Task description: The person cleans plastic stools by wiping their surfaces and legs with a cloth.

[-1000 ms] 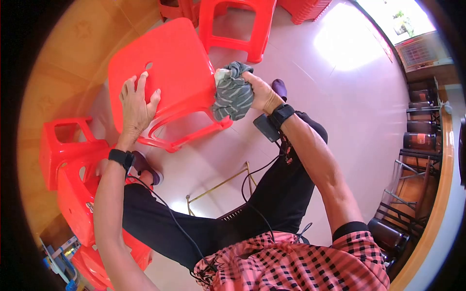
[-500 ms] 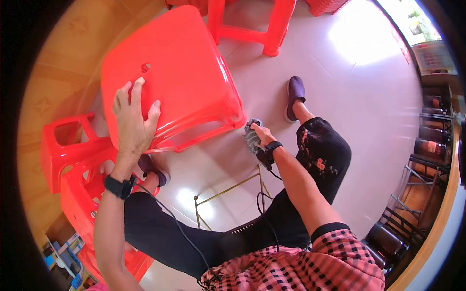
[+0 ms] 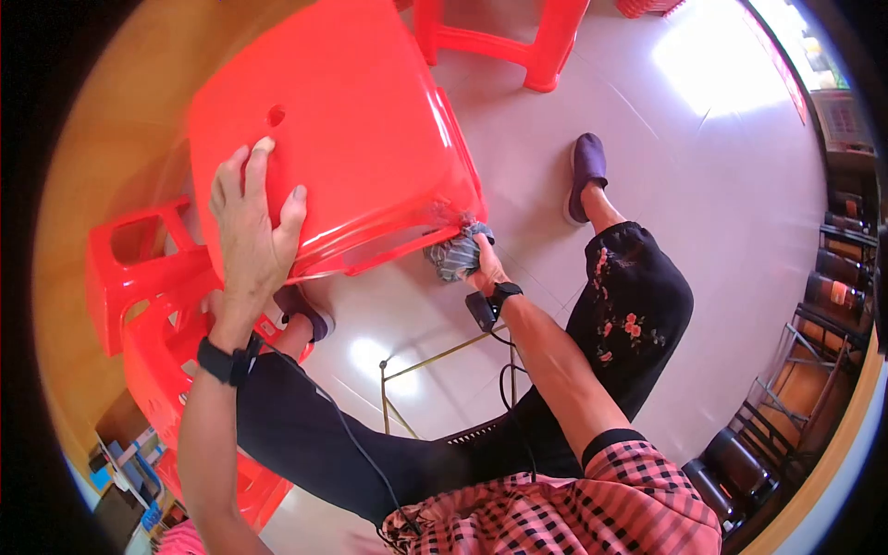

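Note:
A red plastic stool (image 3: 361,120) stands in front of me, its seat facing up with a small round hole in it. My left hand (image 3: 250,222) lies on the near left part of the seat, fingers spread, the fingertips just short of the hole. In my right hand (image 3: 486,266) is a bunched grey striped cloth (image 3: 455,252), its fingers closed round it. The cloth touches the stool's near right corner, at the lower edge of the side. Both wrists wear black bands with cables.
Another red stool (image 3: 499,46) stands beyond, and more red stools (image 3: 139,264) are at the left by the tan wall. A thin gold metal frame (image 3: 435,363) is below my right forearm. Dark bottles (image 3: 740,462) line a rack at the right.
My right hand has moved left with the cloth, from beside the stool onto its near right corner. My left hand stays on the seat. The view has shifted slightly.

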### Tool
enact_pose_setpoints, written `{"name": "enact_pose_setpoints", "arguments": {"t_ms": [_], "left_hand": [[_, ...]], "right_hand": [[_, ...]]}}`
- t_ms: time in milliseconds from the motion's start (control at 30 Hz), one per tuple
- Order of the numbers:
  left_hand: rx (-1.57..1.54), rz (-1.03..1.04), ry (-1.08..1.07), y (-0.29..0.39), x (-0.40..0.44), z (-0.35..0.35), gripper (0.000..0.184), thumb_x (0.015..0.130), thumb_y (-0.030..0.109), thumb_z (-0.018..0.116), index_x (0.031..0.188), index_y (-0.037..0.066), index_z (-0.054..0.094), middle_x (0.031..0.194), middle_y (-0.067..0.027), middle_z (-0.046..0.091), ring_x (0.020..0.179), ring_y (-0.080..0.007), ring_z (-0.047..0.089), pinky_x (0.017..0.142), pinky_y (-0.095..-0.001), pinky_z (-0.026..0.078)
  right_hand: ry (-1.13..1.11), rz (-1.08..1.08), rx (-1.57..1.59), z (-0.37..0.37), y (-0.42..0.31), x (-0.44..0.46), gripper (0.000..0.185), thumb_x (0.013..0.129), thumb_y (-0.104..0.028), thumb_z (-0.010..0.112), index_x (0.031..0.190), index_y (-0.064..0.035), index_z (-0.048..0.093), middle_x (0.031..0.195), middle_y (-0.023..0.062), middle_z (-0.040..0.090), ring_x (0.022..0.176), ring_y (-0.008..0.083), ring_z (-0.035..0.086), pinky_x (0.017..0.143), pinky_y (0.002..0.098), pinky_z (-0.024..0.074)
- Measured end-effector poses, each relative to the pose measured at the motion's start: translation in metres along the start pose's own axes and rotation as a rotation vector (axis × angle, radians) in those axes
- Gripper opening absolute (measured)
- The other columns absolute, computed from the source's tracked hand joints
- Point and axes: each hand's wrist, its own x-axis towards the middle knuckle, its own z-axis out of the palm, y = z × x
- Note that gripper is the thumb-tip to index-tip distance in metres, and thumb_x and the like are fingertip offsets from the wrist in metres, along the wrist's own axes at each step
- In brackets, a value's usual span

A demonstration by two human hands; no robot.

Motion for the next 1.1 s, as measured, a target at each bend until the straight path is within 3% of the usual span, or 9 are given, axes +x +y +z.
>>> {"name": "enact_pose_setpoints", "arguments": {"t_ms": [267, 333, 500, 567, 733, 867, 933, 1000, 1100], "left_hand": [[0.03, -0.026, 0.04, -0.001, 0.001, 0.01, 0.053, 0.085, 0.03, 0.058, 0.131, 0.007, 0.044, 0.125, -0.0189, 0.042, 0.12, -0.0351, 0.039, 0.101, -0.0462, 0.031], [0.02, -0.021, 0.064, -0.001, 0.0, 0.011, 0.054, 0.085, 0.031, 0.058, 0.13, 0.006, 0.044, 0.124, -0.0189, 0.042, 0.12, -0.0353, 0.039, 0.1, -0.0467, 0.031], [0.027, -0.002, 0.129, -0.005, -0.001, 0.017, 0.055, 0.084, 0.032, 0.059, 0.13, 0.005, 0.045, 0.123, -0.0193, 0.043, 0.118, -0.036, 0.04, 0.099, -0.0474, 0.032], [0.025, 0.019, 0.141, -0.006, -0.002, 0.018, 0.056, 0.084, 0.034, 0.059, 0.129, 0.004, 0.045, 0.122, -0.0196, 0.044, 0.117, -0.0358, 0.04, 0.099, -0.0476, 0.032], [0.009, 0.011, 0.128, -0.003, 0.0, 0.014, 0.055, 0.085, 0.035, 0.057, 0.128, 0.003, 0.046, 0.121, -0.0197, 0.044, 0.118, -0.0355, 0.04, 0.099, -0.0475, 0.032], [-0.126, 0.047, 0.138, -0.005, -0.003, 0.01, 0.05, 0.088, 0.038, 0.052, 0.124, 0.003, 0.049, 0.118, -0.0191, 0.044, 0.118, -0.0355, 0.039, 0.099, -0.0467, 0.031], [-0.158, 0.045, 0.141, -0.007, -0.002, 0.01, 0.051, 0.089, 0.039, 0.053, 0.122, 0.002, 0.05, 0.118, -0.0193, 0.044, 0.117, -0.0354, 0.04, 0.098, -0.0467, 0.032], [-0.193, 0.04, 0.14, -0.009, -0.001, 0.011, 0.051, 0.089, 0.041, 0.053, 0.12, 0.001, 0.052, 0.117, -0.0195, 0.044, 0.115, -0.0354, 0.041, 0.098, -0.0467, 0.033], [-0.234, 0.046, 0.14, -0.01, -0.003, 0.01, 0.044, 0.09, 0.038, 0.05, 0.12, 0.005, 0.053, 0.119, -0.0166, 0.045, 0.118, -0.0326, 0.04, 0.099, -0.0446, 0.03]], "right_hand": [[-0.091, -0.094, -0.076, 0.039, -0.001, -0.044, 0.028, 0.083, -0.037, 0.059, 0.099, -0.0135, 0.057, 0.085, 0.0031, 0.064, 0.073, 0.0194, 0.061, 0.057, 0.0311, 0.0465], [-0.04, -0.085, -0.073, 0.054, 0.002, -0.053, 0.024, 0.082, -0.04, 0.058, 0.091, -0.018, 0.058, 0.08, -0.0002, 0.064, 0.066, 0.0164, 0.059, 0.056, 0.0325, 0.0391], [-0.092, -0.159, -0.076, 0.074, 0.001, -0.073, 0.028, 0.082, -0.039, 0.058, 0.096, -0.0149, 0.057, 0.082, 0.0026, 0.065, 0.066, 0.0186, 0.061, 0.059, 0.0352, 0.0454], [-0.17, -0.289, -0.133, 0.092, -0.003, -0.102, 0.027, 0.083, -0.035, 0.058, 0.098, -0.0128, 0.057, 0.085, 0.0049, 0.064, 0.07, 0.0193, 0.063, 0.061, 0.0372, 0.0506], [-0.223, -0.371, -0.183, 0.135, -0.009, -0.167, 0.027, 0.083, -0.029, 0.06, 0.101, -0.0087, 0.058, 0.086, 0.0062, 0.064, 0.072, 0.0187, 0.064, 0.064, 0.0345, 0.0539], [-0.443, -0.863, -0.62, 0.17, -0.005, -0.215, 0.02, 0.083, -0.022, 0.061, 0.093, -0.0052, 0.065, 0.084, 0.0031, 0.064, 0.073, 0.0129, 0.063, 0.064, 0.0301, 0.0527], [-0.24, -0.662, -0.599, 0.187, 0.002, -0.221, 0.015, 0.083, -0.019, 0.061, 0.089, -0.0054, 0.066, 0.082, 0.0008, 0.064, 0.07, 0.0111, 0.062, 0.065, 0.0275, 0.0513], [-0.272, -0.747, -0.705, 0.193, 0.018, -0.212, 0.012, 0.081, -0.015, 0.063, 0.087, -0.0049, 0.066, 0.083, 0.0017, 0.065, 0.07, 0.0122, 0.061, 0.066, 0.0273, 0.0502], [-0.227, -1.204, -0.845, 0.201, 0.049, -0.197, 0.02, 0.076, -0.012, 0.069, 0.093, -0.002, 0.063, 0.083, 0.0088, 0.066, 0.073, 0.0166, 0.062, 0.069, 0.0322, 0.0496]]}}
